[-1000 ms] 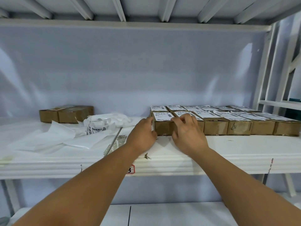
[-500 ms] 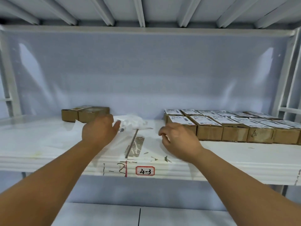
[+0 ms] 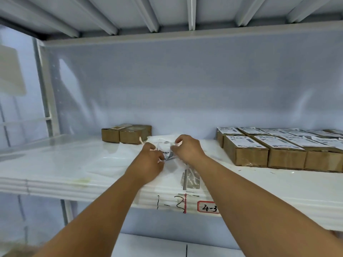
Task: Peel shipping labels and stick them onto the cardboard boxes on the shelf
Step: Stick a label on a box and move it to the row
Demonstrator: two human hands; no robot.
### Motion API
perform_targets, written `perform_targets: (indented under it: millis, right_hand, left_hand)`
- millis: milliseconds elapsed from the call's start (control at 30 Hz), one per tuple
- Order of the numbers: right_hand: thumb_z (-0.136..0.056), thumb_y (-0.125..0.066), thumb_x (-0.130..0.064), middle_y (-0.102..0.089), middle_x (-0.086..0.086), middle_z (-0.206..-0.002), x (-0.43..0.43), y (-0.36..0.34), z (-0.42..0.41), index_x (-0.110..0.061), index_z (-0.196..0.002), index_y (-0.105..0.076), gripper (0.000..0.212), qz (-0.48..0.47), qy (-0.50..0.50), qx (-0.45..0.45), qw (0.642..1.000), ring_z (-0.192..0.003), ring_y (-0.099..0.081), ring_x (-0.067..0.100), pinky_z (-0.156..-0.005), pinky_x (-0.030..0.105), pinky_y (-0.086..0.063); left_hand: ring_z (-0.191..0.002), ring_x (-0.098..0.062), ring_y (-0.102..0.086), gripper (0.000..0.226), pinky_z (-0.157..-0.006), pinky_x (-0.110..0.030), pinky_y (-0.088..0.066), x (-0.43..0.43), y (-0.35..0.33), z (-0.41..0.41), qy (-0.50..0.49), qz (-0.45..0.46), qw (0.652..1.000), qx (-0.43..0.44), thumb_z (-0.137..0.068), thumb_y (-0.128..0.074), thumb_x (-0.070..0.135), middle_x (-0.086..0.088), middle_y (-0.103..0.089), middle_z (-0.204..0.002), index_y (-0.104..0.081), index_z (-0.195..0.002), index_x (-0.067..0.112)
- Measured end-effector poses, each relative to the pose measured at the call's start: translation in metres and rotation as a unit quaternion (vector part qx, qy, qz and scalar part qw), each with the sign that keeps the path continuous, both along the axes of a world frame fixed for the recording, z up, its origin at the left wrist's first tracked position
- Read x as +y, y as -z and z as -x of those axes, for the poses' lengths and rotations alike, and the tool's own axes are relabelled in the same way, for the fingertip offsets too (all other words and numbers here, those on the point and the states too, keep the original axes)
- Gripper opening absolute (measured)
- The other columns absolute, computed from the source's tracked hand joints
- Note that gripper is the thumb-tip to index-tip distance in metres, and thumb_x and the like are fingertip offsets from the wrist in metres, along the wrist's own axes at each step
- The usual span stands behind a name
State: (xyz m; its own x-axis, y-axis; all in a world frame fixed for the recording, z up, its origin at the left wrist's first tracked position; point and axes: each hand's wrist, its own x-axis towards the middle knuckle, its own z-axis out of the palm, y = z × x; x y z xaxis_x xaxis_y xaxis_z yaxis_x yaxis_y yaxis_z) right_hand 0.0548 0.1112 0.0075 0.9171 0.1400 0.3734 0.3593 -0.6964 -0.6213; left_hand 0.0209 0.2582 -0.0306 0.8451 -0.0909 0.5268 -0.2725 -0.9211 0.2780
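White metal shelving fills the view, with a pale back panel and a ribbed deck overhead. On the shelf (image 3: 278, 184), near the middle, lies the label bundle (image 3: 165, 149), a crumpled white heap with black print showing.

Both grips are on it. The left grip (image 3: 150, 161) has its fingers curled in and pinches the near left side of the paper. The right grip (image 3: 187, 150) pinches the upper right side between thumb and bent fingers. Neither has anything else in hand.

Handling, as judged: the labels are light, thin and limp, they will crease or tear if pulled hard, and an exposed sticky face will cling to fingers or to itself. Take one by a free corner and keep the backing pinned with the other grip.

Two plain boxes (image 3: 126, 134) stand at the back left, just beside the bundle; these look the likely targets. The labelled boxes (image 3: 259, 148) stand in rows well to the right. Loose backing sheets (image 3: 104, 160) cover the shelf on the left and may lift along with the bundle. A grey patch (image 3: 191, 179) lies near the front edge, above a number tag (image 3: 208, 207). Nothing blocks the way to the plain boxes.
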Motion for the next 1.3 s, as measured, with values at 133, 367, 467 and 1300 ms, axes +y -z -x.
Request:
perform_targets:
  millis: [133,367,467,1300]
  right_hand:
    - [-0.084,-0.067,-0.036,-0.059,0.004,-0.120,0.013,0.008,-0.008,-0.015,-0.124,-0.050,0.049,-0.015,0.004,0.041,0.999,-0.111,-0.054,0.022,-0.077,0.021,-0.036]
    - [-0.083,-0.064,-0.016,-0.064,0.007,-0.112,0.012,0.016,-0.016,-0.020,-0.122,-0.050,0.042,-0.055,0.015,0.050,0.997,-0.098,-0.059,0.023,-0.074,0.024,-0.044]
    - [-0.084,-0.062,-0.011,-0.062,0.008,-0.116,0.007,0.014,-0.017,-0.017,-0.123,-0.050,0.041,-0.099,0.041,0.043,0.993,-0.103,-0.058,0.023,-0.075,0.020,-0.039]
    - [-0.087,-0.049,-0.003,-0.059,-0.004,-0.086,0.003,0.007,-0.015,-0.021,-0.089,-0.058,0.020,-0.188,0.041,-0.107,0.975,-0.078,-0.054,0.019,-0.064,0.026,-0.038]
  left_hand:
    - [-0.115,-0.020,-0.054,0.020,-0.094,-0.010,-0.030,0.000,-0.002,0.001,0.013,-0.007,1.000,0.011,-0.089,-0.056,0.014,-0.010,-0.027,-0.144,-0.070,-0.104,0.015]
    - [-0.100,-0.020,-0.061,0.021,-0.091,-0.012,-0.030,0.000,-0.005,-0.001,0.000,-0.011,1.000,0.017,-0.091,-0.052,0.009,-0.005,-0.016,-0.149,-0.068,-0.104,0.015]
    - [-0.102,-0.018,-0.061,0.023,-0.091,-0.012,-0.032,0.002,-0.003,-0.004,0.002,-0.037,0.999,-0.013,-0.091,-0.051,0.006,-0.004,-0.015,-0.152,-0.068,-0.103,0.015]
    - [-0.095,-0.036,-0.054,0.043,-0.074,-0.042,-0.047,-0.009,-0.027,-0.024,-0.033,0.087,0.949,-0.302,-0.078,-0.042,-0.013,-0.018,-0.055,-0.113,-0.054,-0.117,0.000]
